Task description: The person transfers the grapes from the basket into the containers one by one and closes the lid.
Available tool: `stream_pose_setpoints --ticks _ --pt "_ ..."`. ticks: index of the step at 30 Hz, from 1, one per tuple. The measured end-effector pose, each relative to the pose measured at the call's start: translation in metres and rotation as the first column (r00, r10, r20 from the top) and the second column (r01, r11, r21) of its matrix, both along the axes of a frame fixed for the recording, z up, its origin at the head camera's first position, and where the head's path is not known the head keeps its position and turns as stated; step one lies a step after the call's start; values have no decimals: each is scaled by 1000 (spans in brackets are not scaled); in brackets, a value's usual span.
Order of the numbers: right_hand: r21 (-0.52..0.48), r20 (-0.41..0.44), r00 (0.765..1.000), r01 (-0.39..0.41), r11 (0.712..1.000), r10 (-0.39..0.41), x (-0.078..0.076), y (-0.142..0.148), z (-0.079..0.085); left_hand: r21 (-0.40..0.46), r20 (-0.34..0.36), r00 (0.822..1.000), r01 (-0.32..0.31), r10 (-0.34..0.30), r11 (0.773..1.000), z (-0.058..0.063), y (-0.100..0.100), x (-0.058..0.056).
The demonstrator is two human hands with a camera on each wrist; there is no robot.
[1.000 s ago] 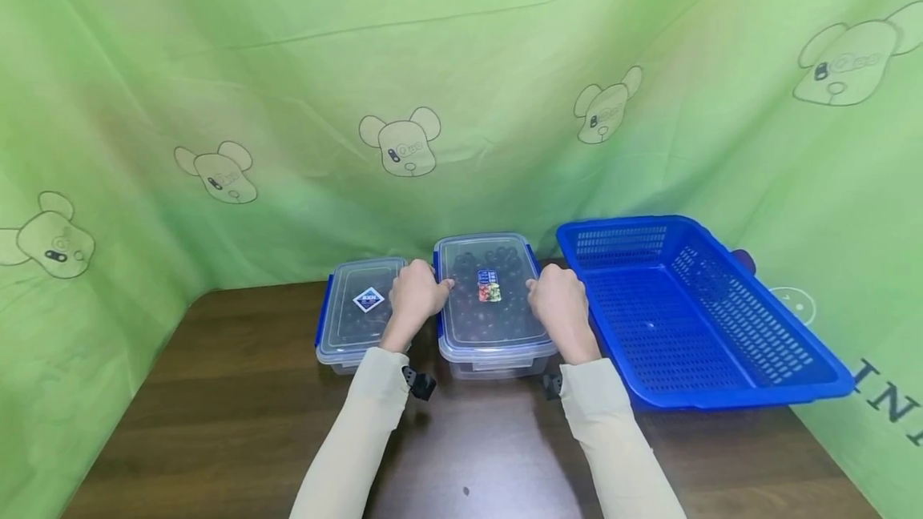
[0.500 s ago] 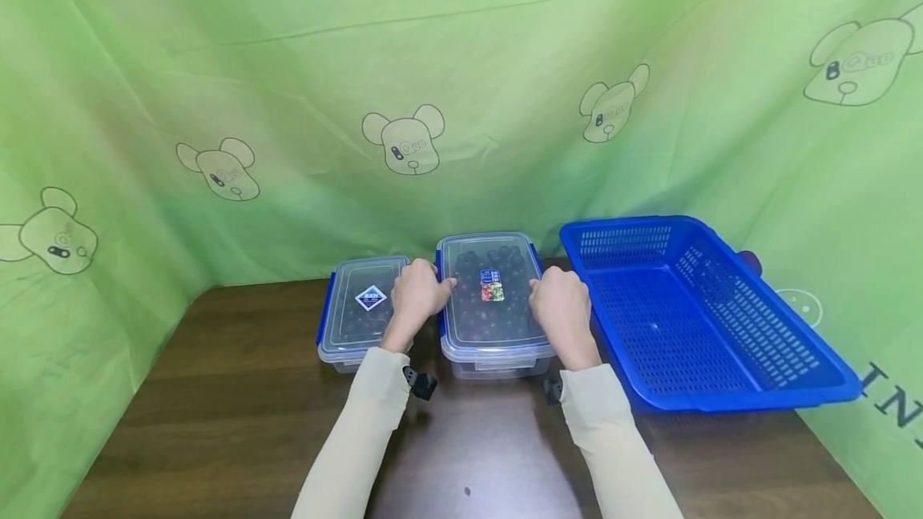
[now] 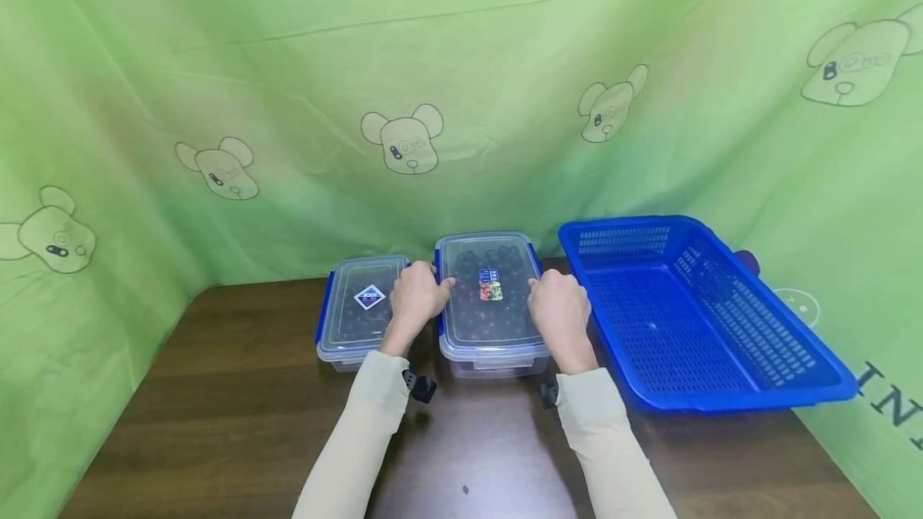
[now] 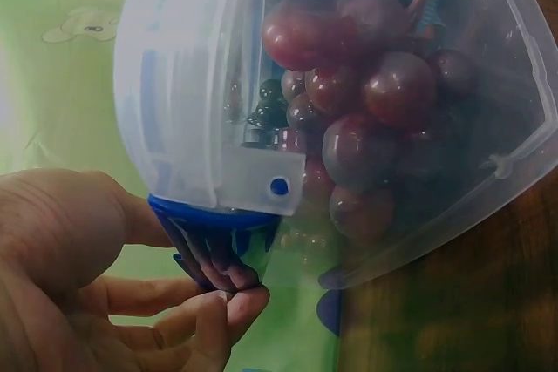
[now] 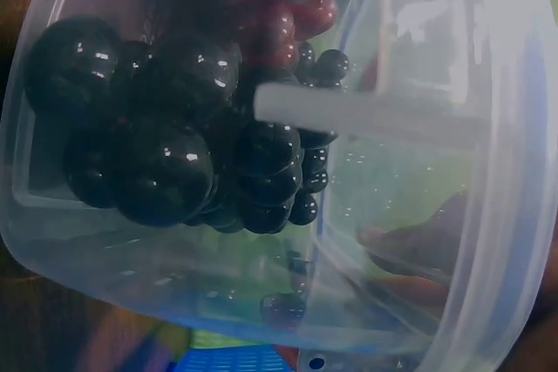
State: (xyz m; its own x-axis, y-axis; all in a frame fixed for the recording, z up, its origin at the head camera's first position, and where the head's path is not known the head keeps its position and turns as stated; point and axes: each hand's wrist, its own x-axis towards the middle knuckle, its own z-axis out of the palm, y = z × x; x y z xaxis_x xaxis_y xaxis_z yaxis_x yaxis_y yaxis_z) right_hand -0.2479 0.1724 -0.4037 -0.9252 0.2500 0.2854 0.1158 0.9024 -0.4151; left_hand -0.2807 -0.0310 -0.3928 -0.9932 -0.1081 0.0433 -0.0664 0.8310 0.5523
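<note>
A clear lidded storage box [image 3: 483, 327] with blue side latches stands on the table, between both hands. Grapes show through its walls, reddish grapes [image 4: 401, 89] in the left wrist view and dark grapes [image 5: 161, 167] in the right wrist view. My left hand [image 3: 418, 295] grips the left side, thumb at the lid's edge and fingers bent around a blue latch [image 4: 222, 231]. My right hand [image 3: 558, 307] holds the opposite side, its thumb at the lid's right edge. Fingers [image 5: 423, 246] of that hand appear dimly through the clear plastic; their grip underneath is mostly hidden.
A smaller lidded box [image 3: 353, 331] with a diamond label stands at the left, partly behind my left hand. To the right lies a large blue plastic basket [image 3: 606, 335]. Green printed cloth [image 3: 288, 102] hangs behind the brown table [image 3: 216, 423].
</note>
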Motion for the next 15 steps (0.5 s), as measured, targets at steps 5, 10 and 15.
stream_pose_setpoints --ticks 5,10,15 --pt "-45 146 989 12 999 -5 0 -1 14 -54 -46 998 38 -40 998 2 -5 4" --pt "-101 225 972 -51 994 73 -8 9 53 -67 -127 979 149 -157 987 24 -17 -1" --pt "-203 138 977 -131 970 161 -30 21 92 -81 -212 945 237 -249 968 52 -41 -15"
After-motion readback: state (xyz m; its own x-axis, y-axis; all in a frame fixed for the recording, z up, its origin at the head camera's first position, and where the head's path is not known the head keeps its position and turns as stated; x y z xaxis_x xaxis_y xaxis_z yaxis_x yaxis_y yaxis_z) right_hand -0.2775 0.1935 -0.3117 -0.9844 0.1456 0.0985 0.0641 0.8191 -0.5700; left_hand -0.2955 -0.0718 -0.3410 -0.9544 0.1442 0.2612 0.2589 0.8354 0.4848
